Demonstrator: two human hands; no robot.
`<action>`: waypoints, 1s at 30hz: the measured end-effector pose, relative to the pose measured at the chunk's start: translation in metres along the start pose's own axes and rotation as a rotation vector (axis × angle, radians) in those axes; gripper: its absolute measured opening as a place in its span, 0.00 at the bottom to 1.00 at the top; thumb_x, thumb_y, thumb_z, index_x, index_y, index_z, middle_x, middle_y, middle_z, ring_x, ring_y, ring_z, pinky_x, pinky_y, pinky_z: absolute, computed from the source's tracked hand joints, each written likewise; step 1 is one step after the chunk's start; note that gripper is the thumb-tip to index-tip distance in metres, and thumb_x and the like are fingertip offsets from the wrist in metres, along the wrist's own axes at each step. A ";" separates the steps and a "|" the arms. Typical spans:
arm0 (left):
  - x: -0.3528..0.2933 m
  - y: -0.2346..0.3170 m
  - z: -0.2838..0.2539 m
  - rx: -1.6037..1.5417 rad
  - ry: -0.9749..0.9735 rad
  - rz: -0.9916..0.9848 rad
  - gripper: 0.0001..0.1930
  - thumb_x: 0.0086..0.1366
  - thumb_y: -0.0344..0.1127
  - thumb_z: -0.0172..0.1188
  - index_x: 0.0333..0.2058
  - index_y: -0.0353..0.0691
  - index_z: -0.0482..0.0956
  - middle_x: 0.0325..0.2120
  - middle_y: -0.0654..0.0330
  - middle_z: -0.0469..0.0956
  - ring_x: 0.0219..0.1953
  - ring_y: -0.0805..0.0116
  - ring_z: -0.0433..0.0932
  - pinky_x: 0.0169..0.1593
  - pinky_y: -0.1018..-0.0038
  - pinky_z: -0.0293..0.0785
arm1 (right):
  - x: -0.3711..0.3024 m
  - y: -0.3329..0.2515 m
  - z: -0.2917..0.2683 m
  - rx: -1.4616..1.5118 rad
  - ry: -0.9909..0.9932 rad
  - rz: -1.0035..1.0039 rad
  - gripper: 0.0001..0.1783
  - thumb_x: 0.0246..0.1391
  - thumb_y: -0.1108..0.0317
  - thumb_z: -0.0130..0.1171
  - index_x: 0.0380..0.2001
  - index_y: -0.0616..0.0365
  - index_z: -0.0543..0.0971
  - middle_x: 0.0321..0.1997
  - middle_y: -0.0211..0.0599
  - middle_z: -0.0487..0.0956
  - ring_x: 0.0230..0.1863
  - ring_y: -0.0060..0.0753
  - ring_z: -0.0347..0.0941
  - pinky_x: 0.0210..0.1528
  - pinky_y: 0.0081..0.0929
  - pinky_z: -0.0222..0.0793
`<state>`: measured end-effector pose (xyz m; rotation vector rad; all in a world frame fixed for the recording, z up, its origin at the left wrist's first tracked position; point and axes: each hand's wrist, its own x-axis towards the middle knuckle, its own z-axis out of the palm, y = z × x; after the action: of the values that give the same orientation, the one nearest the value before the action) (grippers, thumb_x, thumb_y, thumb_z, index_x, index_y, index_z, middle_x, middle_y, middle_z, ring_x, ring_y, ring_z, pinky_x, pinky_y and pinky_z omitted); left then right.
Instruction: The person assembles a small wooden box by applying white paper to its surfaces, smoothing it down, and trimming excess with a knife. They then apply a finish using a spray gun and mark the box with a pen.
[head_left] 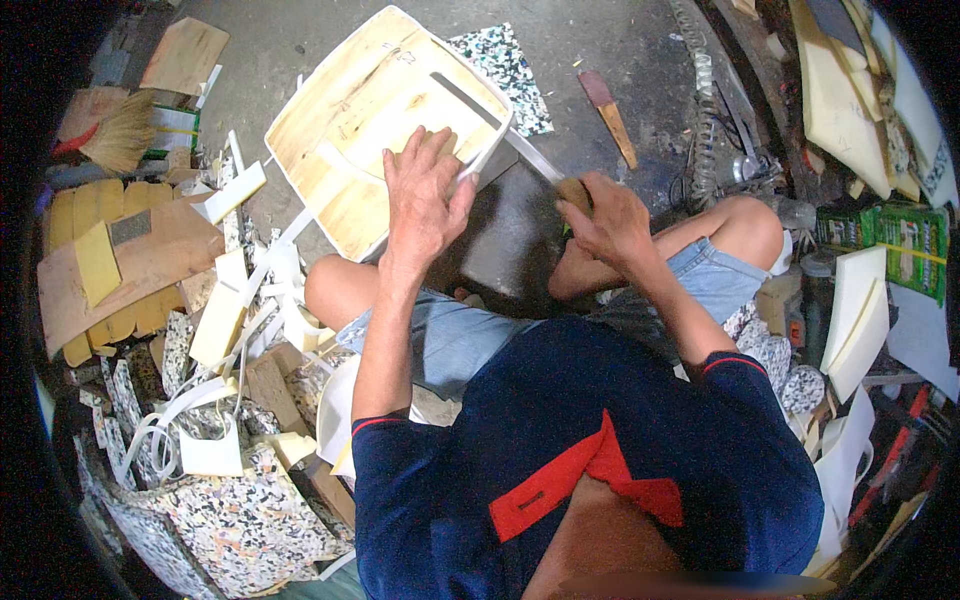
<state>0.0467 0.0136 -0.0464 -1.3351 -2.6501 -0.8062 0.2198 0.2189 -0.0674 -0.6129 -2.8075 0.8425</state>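
Observation:
A pale wooden board with rounded corners and a white rim is tilted in front of my crossed legs. My left hand lies on its face near the close edge, fingers spread out flat. At the board's right corner, my right hand is closed round the brown handle of what looks like a long-bladed knife. Its pale, straight blade reaches up and left to the white rim. A dark, narrow slot or shadow crosses the board near that corner.
On the floor beyond lie a speckled foam sheet and a wooden-handled blade tool. A coiled hose runs at the right. Foam scraps, white strips and a broom crowd the left. Green packages stand far right.

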 end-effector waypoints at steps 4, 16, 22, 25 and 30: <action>-0.006 0.008 0.002 -0.063 0.044 -0.017 0.09 0.60 0.34 0.66 0.37 0.37 0.81 0.60 0.51 0.74 0.69 0.42 0.63 0.68 0.30 0.47 | 0.017 -0.006 -0.008 -0.006 -0.005 0.023 0.20 0.55 0.52 0.65 0.39 0.58 0.78 0.38 0.54 0.81 0.41 0.63 0.78 0.40 0.51 0.74; -0.028 0.030 -0.002 -0.153 0.095 -0.060 0.06 0.57 0.32 0.66 0.30 0.37 0.80 0.59 0.48 0.75 0.67 0.39 0.65 0.68 0.30 0.47 | 0.067 -0.010 -0.017 -0.015 -0.093 -0.013 0.20 0.53 0.55 0.66 0.38 0.62 0.80 0.36 0.57 0.83 0.40 0.64 0.80 0.42 0.56 0.74; -0.041 0.039 -0.007 -0.182 0.106 -0.077 0.06 0.56 0.31 0.67 0.28 0.36 0.79 0.59 0.49 0.74 0.67 0.40 0.65 0.69 0.31 0.47 | 0.109 -0.024 -0.008 -0.060 -0.032 -0.044 0.21 0.55 0.51 0.64 0.39 0.60 0.82 0.31 0.58 0.82 0.39 0.64 0.80 0.44 0.52 0.74; -0.044 0.036 -0.006 -0.200 0.112 -0.084 0.06 0.56 0.31 0.67 0.29 0.36 0.79 0.59 0.49 0.74 0.67 0.40 0.66 0.69 0.32 0.47 | 0.090 -0.021 -0.018 -0.060 -0.051 -0.002 0.21 0.54 0.52 0.65 0.38 0.61 0.83 0.31 0.59 0.82 0.39 0.65 0.80 0.44 0.53 0.74; -0.046 0.037 -0.005 -0.226 0.118 -0.080 0.06 0.56 0.31 0.67 0.29 0.37 0.80 0.59 0.50 0.74 0.67 0.41 0.66 0.69 0.34 0.47 | 0.109 -0.026 -0.013 -0.082 -0.027 -0.059 0.22 0.54 0.51 0.63 0.38 0.62 0.84 0.32 0.61 0.82 0.40 0.67 0.80 0.44 0.54 0.74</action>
<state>0.1026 -0.0042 -0.0395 -1.1881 -2.5975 -1.1873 0.1155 0.2519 -0.0394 -0.5313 -2.8810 0.7336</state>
